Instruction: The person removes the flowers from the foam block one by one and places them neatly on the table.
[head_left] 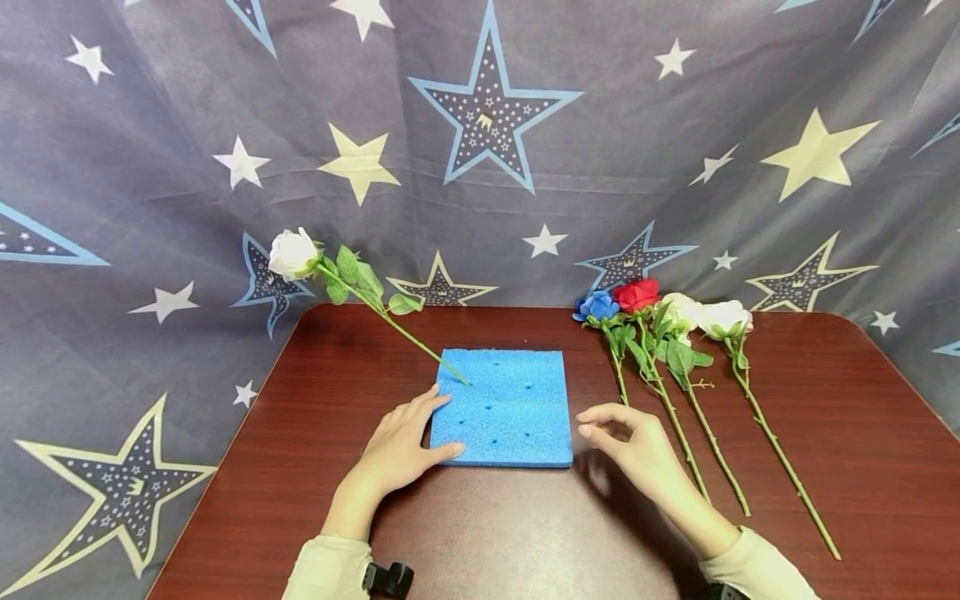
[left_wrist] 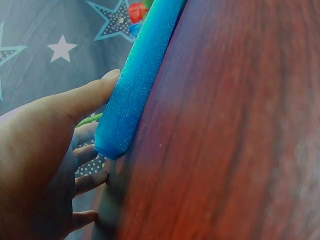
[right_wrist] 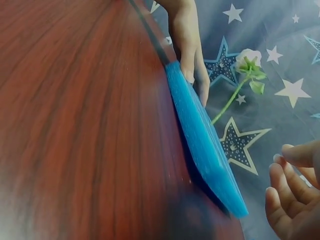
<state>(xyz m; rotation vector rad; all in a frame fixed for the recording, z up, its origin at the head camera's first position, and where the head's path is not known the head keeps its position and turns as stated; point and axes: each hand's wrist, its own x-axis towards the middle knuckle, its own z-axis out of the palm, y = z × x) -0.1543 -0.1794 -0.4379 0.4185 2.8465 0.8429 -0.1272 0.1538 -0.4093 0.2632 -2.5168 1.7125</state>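
Note:
A square blue foam block (head_left: 513, 408) with several small holes in its top lies on the table. One white rose (head_left: 294, 253) leans far to the left, its green stem standing in the block near the upper left. My left hand (head_left: 397, 442) rests at the block's left side, thumb and index fingertip on its edge. In the left wrist view, the thumb (left_wrist: 90, 97) lies along the foam and the other fingers are spread. Just off the block's right side is my right hand (head_left: 637, 446), fingers loosely bent and holding nothing; the right wrist view shows these fingers (right_wrist: 287, 187) bare.
On the right of the brown table (head_left: 480, 533) lie a blue rose (head_left: 597, 306), a red rose (head_left: 637, 295), a cream rose (head_left: 681, 313) and another white rose (head_left: 726, 318), stems toward me. Behind the table hangs a grey star-patterned cloth (head_left: 480, 225).

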